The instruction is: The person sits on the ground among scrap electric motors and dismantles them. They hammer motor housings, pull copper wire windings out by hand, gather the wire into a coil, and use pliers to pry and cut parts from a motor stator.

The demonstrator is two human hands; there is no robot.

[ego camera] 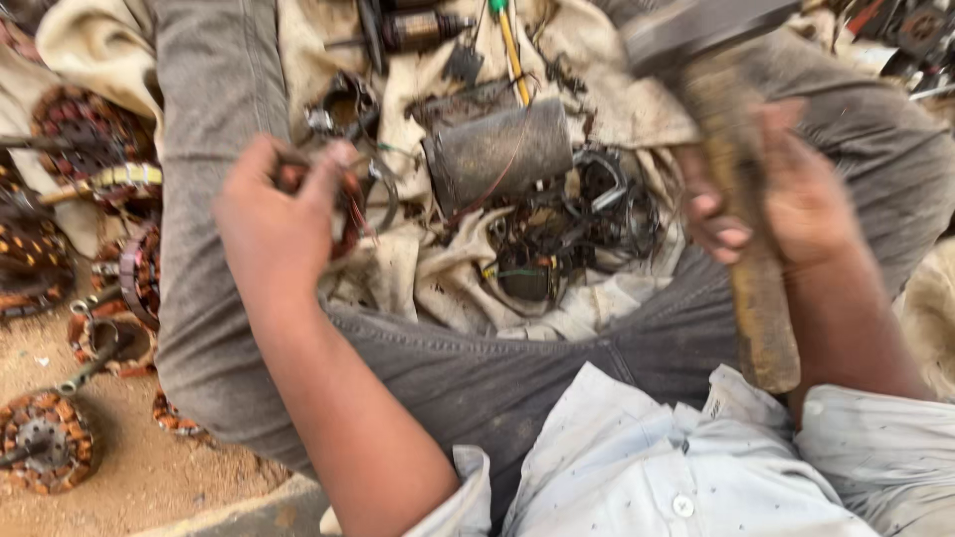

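Two hands work mid-frame: the right hand (pixel 786 199) grips one blurred wooden-handled steel hammer (pixel 731 169) at upper right, while the left hand (pixel 274 214) pinches one small reddish copper-wound part (pixel 350 204) beside one grey metal cylinder (pixel 497 151).

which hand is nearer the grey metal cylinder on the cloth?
Left. The left hand is just left of the cylinder, pinching a small wired part; the right hand grips a hammer farther right.

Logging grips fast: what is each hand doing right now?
Left hand: closed on a small wired part.
Right hand: closed on a hammer.
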